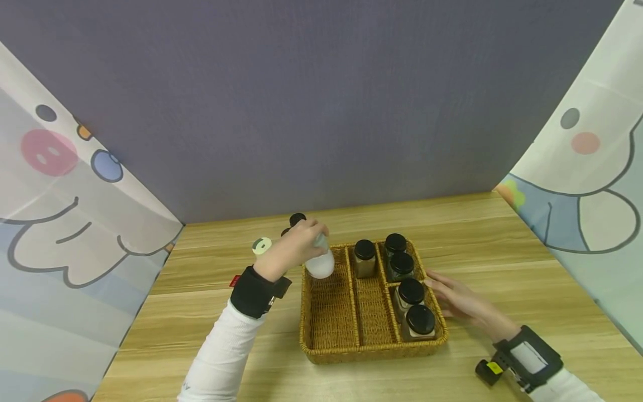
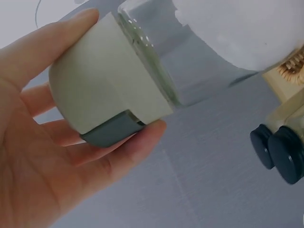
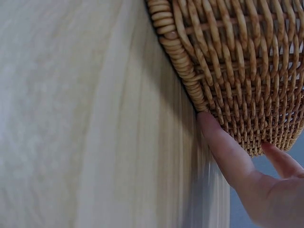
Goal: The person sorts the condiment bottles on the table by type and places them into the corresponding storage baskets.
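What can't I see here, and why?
- Head view: bodies of two black-lidded jars, mostly hidden by the left hand.
- Head view: marks on the red tag, too small.
- Left wrist view: far end of the held jar, cut off by the picture edge.
- Right wrist view: inside of the basket, hidden by its woven side.

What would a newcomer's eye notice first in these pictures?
Probably the woven basket on the wooden table, with black-lidded jars inside. Then the left hand, holding a white-filled jar over the left compartment; the right hand touches the basket's right side.
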A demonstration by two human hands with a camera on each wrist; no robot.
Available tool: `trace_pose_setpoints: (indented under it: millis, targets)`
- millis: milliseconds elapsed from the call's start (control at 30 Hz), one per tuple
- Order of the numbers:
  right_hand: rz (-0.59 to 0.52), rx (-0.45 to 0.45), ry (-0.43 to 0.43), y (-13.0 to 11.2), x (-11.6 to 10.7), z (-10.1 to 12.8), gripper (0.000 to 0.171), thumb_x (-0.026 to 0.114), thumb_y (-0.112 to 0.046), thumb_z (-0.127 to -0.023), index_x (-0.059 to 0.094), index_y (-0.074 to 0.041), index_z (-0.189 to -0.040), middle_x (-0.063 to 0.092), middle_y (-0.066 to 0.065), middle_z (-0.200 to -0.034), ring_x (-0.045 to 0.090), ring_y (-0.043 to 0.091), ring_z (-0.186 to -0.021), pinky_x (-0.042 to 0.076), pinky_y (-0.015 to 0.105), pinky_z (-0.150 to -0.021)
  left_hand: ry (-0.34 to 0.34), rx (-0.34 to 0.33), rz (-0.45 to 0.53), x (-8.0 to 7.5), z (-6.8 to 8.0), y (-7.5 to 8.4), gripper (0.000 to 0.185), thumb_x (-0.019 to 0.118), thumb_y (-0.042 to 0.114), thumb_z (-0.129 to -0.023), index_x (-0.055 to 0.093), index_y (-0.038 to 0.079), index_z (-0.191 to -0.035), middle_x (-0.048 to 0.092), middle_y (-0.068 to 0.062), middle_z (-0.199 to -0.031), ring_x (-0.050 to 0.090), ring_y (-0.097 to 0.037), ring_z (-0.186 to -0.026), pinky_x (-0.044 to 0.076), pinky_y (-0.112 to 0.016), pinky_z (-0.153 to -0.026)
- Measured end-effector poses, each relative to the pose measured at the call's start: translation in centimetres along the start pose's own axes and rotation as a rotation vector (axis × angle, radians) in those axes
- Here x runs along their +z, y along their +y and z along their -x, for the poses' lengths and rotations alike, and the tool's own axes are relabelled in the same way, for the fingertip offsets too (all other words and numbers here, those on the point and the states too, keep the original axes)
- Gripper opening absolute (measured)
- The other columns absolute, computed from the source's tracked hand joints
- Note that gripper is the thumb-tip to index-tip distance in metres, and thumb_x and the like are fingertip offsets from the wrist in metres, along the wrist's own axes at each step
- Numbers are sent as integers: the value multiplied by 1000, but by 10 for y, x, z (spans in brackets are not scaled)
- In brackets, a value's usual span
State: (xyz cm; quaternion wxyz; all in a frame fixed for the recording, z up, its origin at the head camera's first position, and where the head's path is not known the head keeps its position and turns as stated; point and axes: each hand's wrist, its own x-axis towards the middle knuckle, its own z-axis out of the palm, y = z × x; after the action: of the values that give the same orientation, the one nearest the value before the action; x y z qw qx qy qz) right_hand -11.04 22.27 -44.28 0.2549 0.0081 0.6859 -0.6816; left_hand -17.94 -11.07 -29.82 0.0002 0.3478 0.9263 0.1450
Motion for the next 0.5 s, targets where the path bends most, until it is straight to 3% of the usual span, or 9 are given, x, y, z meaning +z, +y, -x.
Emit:
trace_pose_setpoints:
  millis: [500]
  targets:
    - [-8,5,1,0,1,1,73,41,-35,-93,-2,1,-140,10,33,-138,23,45,-123,41,48,-91,-31,43,-24,19,-9,-6,27,68,13,-77,58,5,-100,53,-9,-99,52,-23,-94,49,-27,-75]
